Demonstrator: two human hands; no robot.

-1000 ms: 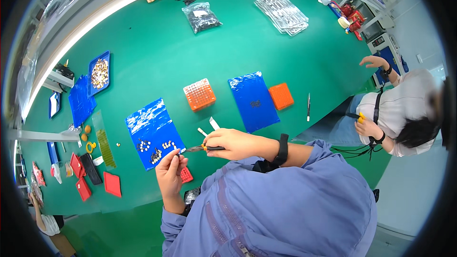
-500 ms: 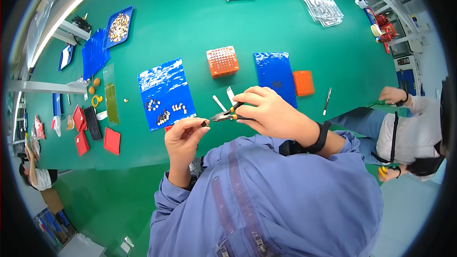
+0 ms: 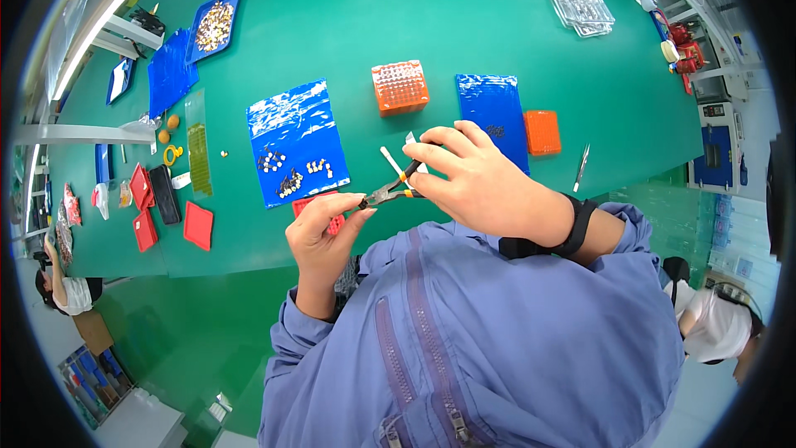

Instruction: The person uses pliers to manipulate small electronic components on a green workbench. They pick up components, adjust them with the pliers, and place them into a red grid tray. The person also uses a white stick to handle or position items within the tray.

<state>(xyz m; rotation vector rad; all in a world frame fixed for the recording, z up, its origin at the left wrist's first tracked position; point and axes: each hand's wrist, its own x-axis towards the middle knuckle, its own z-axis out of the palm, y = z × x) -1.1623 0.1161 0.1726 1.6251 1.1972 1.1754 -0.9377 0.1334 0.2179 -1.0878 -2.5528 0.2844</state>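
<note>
My right hand [image 3: 464,172] grips pliers [image 3: 390,191] with black and yellow handles; their jaws point left toward my other hand. Thumb and fingers of my left hand [image 3: 319,228] pinch a small dark part [image 3: 365,204] right at the jaw tips. Most of that part is hidden, so its kind does not show. Partly behind the left hand lies a red perforated block [image 3: 335,224]. Just beyond it, a blue sheet [image 3: 290,129] carries several small black and white pieces [image 3: 290,184] in loose groups.
An orange rack [image 3: 400,89] stands ahead, with a second orange block [image 3: 542,133] beside another blue sheet [image 3: 489,99]. Tweezers [image 3: 582,168] lie at the right, a white stick [image 3: 390,159] near the pliers. Red trays [image 3: 197,226] are at the left. A person [image 3: 717,323] is at the right edge.
The pliers' jaws now meet the dark part at my left fingertips. My view has shifted, and the red block shows more. The person at the right has moved away from the table.
</note>
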